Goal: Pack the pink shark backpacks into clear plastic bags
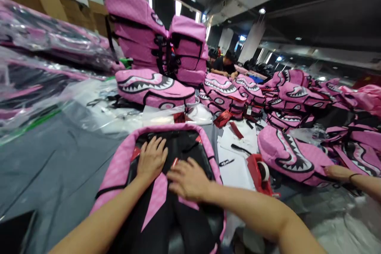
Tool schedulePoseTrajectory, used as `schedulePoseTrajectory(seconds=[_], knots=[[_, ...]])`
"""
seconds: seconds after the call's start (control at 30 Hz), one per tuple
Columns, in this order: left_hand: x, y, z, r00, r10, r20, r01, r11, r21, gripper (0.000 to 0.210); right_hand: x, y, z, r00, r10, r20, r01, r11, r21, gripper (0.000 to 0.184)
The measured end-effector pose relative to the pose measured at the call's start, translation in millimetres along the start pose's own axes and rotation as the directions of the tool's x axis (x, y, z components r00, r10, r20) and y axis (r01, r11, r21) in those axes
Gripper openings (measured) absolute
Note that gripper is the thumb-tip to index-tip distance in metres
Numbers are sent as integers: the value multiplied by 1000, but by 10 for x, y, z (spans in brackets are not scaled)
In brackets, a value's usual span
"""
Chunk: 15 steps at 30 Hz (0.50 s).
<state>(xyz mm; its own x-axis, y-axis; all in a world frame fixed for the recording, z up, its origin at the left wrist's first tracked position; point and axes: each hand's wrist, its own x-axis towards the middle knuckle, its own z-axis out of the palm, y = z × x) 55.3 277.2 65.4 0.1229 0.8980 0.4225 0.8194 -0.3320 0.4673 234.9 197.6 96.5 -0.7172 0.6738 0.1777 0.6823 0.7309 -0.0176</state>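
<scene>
A pink and black backpack (210, 149) lies in front of me with its black back panel and straps facing up. My left hand (152, 158) rests flat on the panel's upper left, fingers spread. Beside it, my right hand (189, 180) lies over the middle near the tops of the shoulder straps, its fingers stretched out. A small red and white label (175, 162) shows between the two hands. Neither hand grips anything that I can see. The pink patterned strap piece (155, 202) hangs down below my left hand.
Stacked pink backpacks (137, 31) stand behind, with shark-mouth backpacks (222, 89) to their right. A red tape dispenser (258, 174) sits on the right. Another person's hand (339, 171) touches a shark-mouth backpack (288, 154). Plastic-wrapped goods (53, 31) pile up at left.
</scene>
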Motion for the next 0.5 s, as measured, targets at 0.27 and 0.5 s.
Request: schedulePoseTrajectory(seconds=[0.27,0.5], knots=[[-970,691,-833,743,482,463,-321,865,-386,41,239,110,333,984,161,71,-159,986,-44,45],[-1394,560,-356,626,722,297,-672,692,-266,36,212,72,231,963,269,-7,-269,963,26,44]])
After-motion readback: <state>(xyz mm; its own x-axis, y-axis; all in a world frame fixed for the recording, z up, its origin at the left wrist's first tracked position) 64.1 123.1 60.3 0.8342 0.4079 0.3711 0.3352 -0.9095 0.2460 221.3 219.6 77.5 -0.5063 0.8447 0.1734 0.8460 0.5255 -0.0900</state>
